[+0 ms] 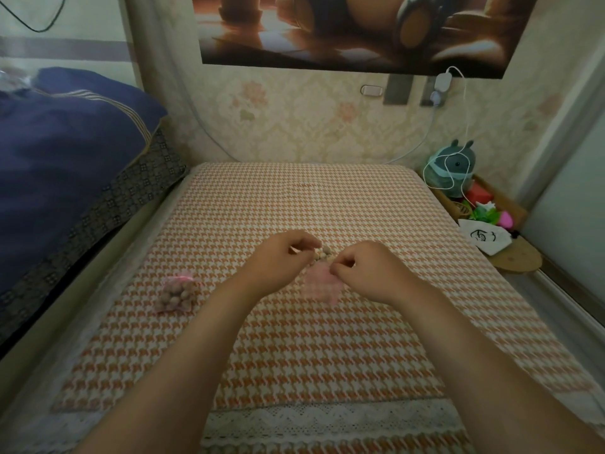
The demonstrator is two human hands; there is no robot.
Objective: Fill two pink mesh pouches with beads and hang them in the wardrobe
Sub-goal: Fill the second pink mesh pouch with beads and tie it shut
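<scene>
- Houndstooth-covered worktop [327,339] fills the view, a blue pillow [65,142] at its left.
- Filled pink pouch [178,291] lies left, gathered neck pointing away.
- Empty pink pouch [322,285] lies flat, mouth away, under the hands.
- Left hand [281,260] curls over loose beads [322,253].
- Right hand [363,267] pinches the empty pouch's rim.

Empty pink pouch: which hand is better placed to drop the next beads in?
Probably left. The left hand sits at the loose beads, while the right hand pinches the empty pouch by its mouth.
</scene>
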